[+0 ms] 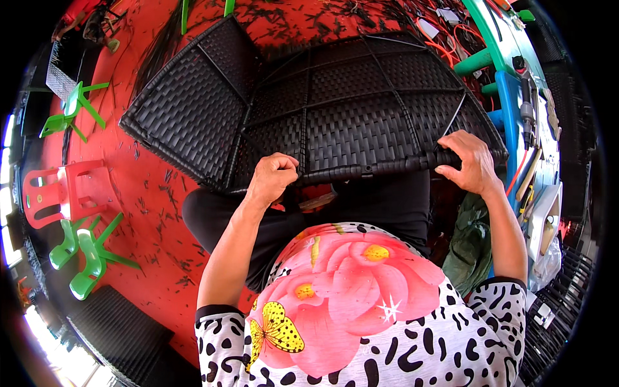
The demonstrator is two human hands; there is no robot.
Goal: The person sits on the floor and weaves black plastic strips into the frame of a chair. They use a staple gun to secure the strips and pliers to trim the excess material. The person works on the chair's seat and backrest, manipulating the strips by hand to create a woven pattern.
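A large black woven wicker panel (361, 129), ribbed on a frame and with an upright side section (187, 109) at its left, lies across my lap. My left hand (274, 177) is closed at its near edge, thumb and fingers pressed together. What is between those fingers is too small or hidden to make out. Farther right, my right hand (472, 161) grips the panel's near rim by its right corner, thumb on the near side and curled fingers on top.
Small green chairs (90, 264) and a red plastic chair (71, 193) stand on the left. Dark scraps litter the red floor (151, 200). At right is a blue and green table (509, 116) bearing tools and a white tray (547, 219). A dark green bag (469, 235) sits near my right forearm.
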